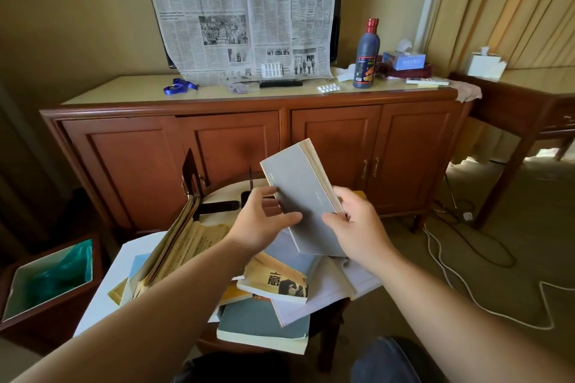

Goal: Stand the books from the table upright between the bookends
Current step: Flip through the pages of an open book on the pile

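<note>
A grey paperback [300, 193] is held up, tilted, above the small round table [224, 193]. My left hand [264, 221] grips its left edge and my right hand [357, 227] holds its lower right corner. Two black bookends stand on the table's far side: the left bookend [190, 172] and the right bookend [250, 180]. A worn yellowed book [174, 246] leans against the left bookend. Below my hands several books lie in a loose pile, among them one with a black character on its cover [275, 280] and a grey-green book [264, 326].
A wooden cabinet [249, 140] stands right behind the table, with a dark bottle [366, 54], tissue box and pill packs on top. A bin with a green bag [53, 280] is at the left. White cables [466, 286] run over the carpet at the right.
</note>
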Motion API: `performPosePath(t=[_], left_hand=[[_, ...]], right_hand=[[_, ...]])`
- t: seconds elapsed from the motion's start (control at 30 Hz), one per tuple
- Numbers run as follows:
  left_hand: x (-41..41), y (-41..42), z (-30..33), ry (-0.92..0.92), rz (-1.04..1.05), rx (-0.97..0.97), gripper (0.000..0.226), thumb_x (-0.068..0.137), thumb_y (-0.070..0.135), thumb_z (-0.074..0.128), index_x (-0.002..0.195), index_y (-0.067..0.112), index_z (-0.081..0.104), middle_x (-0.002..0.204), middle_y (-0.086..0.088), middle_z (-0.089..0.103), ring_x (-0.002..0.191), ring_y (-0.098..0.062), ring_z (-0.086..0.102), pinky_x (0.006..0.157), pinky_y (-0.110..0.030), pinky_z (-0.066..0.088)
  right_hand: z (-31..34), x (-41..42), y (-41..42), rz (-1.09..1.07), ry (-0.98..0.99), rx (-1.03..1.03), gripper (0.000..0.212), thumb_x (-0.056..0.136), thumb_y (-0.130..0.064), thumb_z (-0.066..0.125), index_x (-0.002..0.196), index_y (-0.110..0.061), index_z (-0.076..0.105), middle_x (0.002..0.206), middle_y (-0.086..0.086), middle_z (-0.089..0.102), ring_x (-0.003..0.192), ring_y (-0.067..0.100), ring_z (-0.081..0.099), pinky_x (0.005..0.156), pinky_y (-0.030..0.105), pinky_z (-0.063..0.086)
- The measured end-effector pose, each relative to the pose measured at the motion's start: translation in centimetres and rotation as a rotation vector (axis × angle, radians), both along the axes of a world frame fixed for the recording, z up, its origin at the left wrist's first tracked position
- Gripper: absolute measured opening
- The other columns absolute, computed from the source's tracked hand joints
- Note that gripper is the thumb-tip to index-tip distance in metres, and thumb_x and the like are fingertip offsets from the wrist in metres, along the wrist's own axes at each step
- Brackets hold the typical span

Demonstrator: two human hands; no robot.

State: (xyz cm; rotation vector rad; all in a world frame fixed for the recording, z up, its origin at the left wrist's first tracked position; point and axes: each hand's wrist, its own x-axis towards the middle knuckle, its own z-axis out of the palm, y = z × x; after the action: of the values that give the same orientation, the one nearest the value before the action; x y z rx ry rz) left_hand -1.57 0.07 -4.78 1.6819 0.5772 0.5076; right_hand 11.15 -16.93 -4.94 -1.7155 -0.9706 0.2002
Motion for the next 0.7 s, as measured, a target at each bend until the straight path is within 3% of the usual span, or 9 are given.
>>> performPosePath(t=[0.1,0.23,0.33,0.47,0.57,0.63,0.7], left_hand=[[-0.1,1.7,0.4,-0.058,-0.042,-0.090,0.094,0.071,0.005,0.095,0.145,0.029,0.043,0.135,0.001,0.061,0.118,-0.020,0.067,0.100,-0.040,0.056],[-1.2,3.5,2.3,-0.143,-0.077,-0.047,0.096,0.073,-0.014,0.085,0.145,0.032,0.042,0.122,-0.011,0.069,0.109,-0.028,0.072,0.085,-0.040,0.063],[-2.0,4.7,4.1,-0.160,-0.098,0.098,0.093,0.073,-0.012,0.085,0.141,0.037,0.044,0.125,-0.008,0.065,0.117,-0.030,0.064,0.087,-0.051,0.063],[-2.9,6.5,6.9,-0.133,-0.198,0.191,0.083,0.083,-0.013,0.077,0.139,0.039,0.045,0.127,-0.007,0.064,0.116,-0.028,0.068,0.084,-0.060,0.062],[-3.4,8.3,8.8,-0.019,-0.203,0.230,0.076,0.088,-0.012,0.071,0.133,0.043,0.046,0.120,-0.015,0.066,0.105,-0.036,0.073,0.073,-0.060,0.064],[-3.5,9.7,9.9,0.037,-0.147,0.262,0.070,0.088,-0.009,0.072,0.130,0.042,0.049,0.116,-0.010,0.069,0.101,-0.034,0.074,0.069,-0.049,0.065],[-3.6,11.3,10.8,0.079,-0.067,0.315,0.065,0.088,-0.006,0.073,0.129,0.038,0.050,0.115,-0.005,0.070,0.099,-0.028,0.076,0.071,-0.048,0.066]], right_hand=[[0.2,0.1,0.1,0.063,0.145,0.070,0.039,0.099,-0.007,0.063,0.126,-0.034,0.062,0.118,-0.010,0.074,0.099,0.011,0.071,0.083,0.034,0.057],[1.2,1.1,1.0,0.086,0.201,0.134,0.035,0.097,-0.001,0.066,0.124,-0.023,0.061,0.114,-0.004,0.077,0.104,0.018,0.073,0.090,0.038,0.060],[2.1,2.1,2.5,0.081,0.139,0.076,0.036,0.096,-0.010,0.071,0.126,-0.026,0.059,0.117,-0.009,0.075,0.106,0.008,0.072,0.090,0.036,0.061],[2.4,3.0,6.1,0.068,0.014,-0.063,0.032,0.095,-0.027,0.074,0.122,-0.030,0.056,0.117,-0.012,0.073,0.105,0.008,0.070,0.078,0.018,0.059],[2.3,3.3,9.7,0.094,-0.013,-0.091,0.038,0.094,-0.030,0.075,0.126,-0.031,0.057,0.128,-0.009,0.069,0.117,0.015,0.066,0.093,0.035,0.060],[2.4,3.4,12.2,0.135,-0.020,-0.111,0.039,0.093,-0.032,0.075,0.127,-0.032,0.058,0.130,-0.010,0.068,0.120,0.016,0.064,0.097,0.041,0.059],[2.7,3.5,14.6,0.156,-0.019,-0.128,0.040,0.091,-0.038,0.076,0.127,-0.034,0.059,0.126,-0.013,0.069,0.118,0.013,0.065,0.096,0.043,0.059]])
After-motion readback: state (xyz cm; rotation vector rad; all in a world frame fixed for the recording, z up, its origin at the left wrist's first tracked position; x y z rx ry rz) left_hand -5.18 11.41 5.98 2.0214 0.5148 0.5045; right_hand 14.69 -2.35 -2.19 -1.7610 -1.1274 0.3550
